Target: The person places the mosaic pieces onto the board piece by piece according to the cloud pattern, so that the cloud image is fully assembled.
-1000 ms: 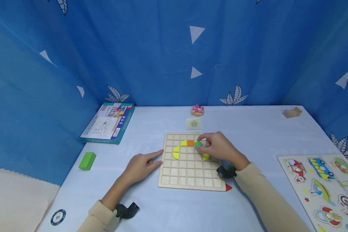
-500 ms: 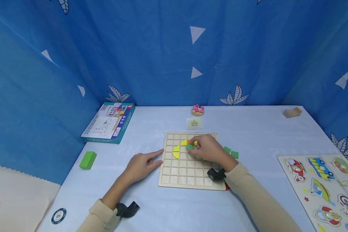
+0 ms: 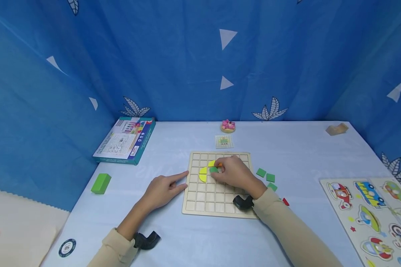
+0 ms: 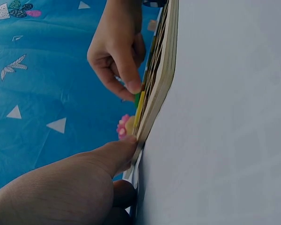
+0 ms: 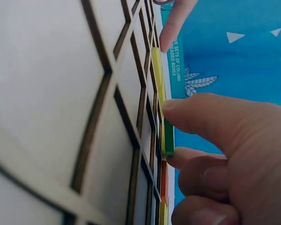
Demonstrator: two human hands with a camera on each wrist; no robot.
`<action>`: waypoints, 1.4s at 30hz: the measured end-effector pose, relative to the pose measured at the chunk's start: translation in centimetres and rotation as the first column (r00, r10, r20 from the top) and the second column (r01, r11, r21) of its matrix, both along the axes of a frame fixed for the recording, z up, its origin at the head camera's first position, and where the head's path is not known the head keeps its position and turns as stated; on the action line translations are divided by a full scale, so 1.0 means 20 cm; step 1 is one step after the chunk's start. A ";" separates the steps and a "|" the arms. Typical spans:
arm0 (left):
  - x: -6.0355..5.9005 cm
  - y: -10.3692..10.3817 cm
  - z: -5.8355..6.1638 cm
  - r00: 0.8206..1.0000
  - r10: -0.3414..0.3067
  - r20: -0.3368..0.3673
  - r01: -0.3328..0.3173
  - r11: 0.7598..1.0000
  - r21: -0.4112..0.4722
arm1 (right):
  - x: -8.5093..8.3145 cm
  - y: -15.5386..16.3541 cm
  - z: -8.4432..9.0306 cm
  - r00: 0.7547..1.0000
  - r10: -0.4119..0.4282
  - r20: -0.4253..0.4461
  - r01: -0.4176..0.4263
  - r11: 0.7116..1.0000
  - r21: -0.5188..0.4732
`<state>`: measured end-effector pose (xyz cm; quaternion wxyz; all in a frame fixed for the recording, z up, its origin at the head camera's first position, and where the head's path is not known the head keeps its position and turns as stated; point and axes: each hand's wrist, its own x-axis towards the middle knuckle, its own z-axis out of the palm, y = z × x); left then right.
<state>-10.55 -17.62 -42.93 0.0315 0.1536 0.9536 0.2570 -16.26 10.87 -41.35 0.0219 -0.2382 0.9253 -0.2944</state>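
A green square tile point(image 3: 214, 170) is pinched between the thumb and index finger of my right hand point(image 3: 237, 174), over the upper part of a wooden grid board point(image 3: 200, 205). In the right wrist view the green tile point(image 5: 169, 136) stands close to the grid, between a yellow piece point(image 5: 158, 70) and an orange piece point(image 5: 164, 180). Yellow curved pieces point(image 3: 203, 174) lie in cells left of the tile. My left hand point(image 3: 161, 192) touches the board's left edge with index finger and thumb stretched out. The right hand hides part of the pieces behind it.
Right of the board lie several green tiles point(image 3: 270, 177) and a red piece point(image 3: 285, 201). Behind it are a pattern card point(image 3: 224, 141) and a pink figurine point(image 3: 228, 126). A box point(image 3: 125, 141) and green block point(image 3: 101, 183) stand left; a picture puzzle point(image 3: 350, 218) lies right.
My right hand has carried the green tile leftward across the board, toward the left yellow pieces. Green tiles beside the board have come into sight. The left hand has stayed put.
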 end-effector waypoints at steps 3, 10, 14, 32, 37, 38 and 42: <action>0.00 0.00 0.00 1.000 -0.004 -0.003 0.004 1.000 -0.004 | 0.00 0.00 0.00 1.000 -0.003 -0.019 0.003 1.000 0.005; 0.00 0.00 0.00 1.000 -0.001 0.006 0.001 1.000 0.001 | 0.00 0.02 0.01 1.000 0.014 -0.011 -0.014 1.000 0.020; 0.00 0.00 0.00 1.000 -0.002 0.005 0.002 1.000 -0.001 | 0.00 0.05 0.02 0.998 0.035 0.051 -0.036 0.999 0.013; 0.00 0.00 0.01 1.000 0.004 0.017 -0.003 1.000 -0.016 | 0.01 0.02 -0.01 0.997 0.065 0.030 -0.064 0.998 -0.010; 0.00 0.01 0.01 1.000 0.003 0.018 -0.003 1.000 -0.014 | 0.01 0.02 -0.02 0.999 0.036 0.019 -0.035 0.999 -0.018; 0.00 0.01 0.01 1.000 0.004 0.017 -0.004 1.000 -0.014 | 0.01 0.02 -0.02 0.999 0.034 0.017 -0.034 0.999 -0.023; 0.00 0.00 0.00 1.000 0.009 0.015 -0.009 1.000 -0.014 | 0.01 0.02 -0.03 0.999 0.046 0.006 -0.046 0.998 -0.035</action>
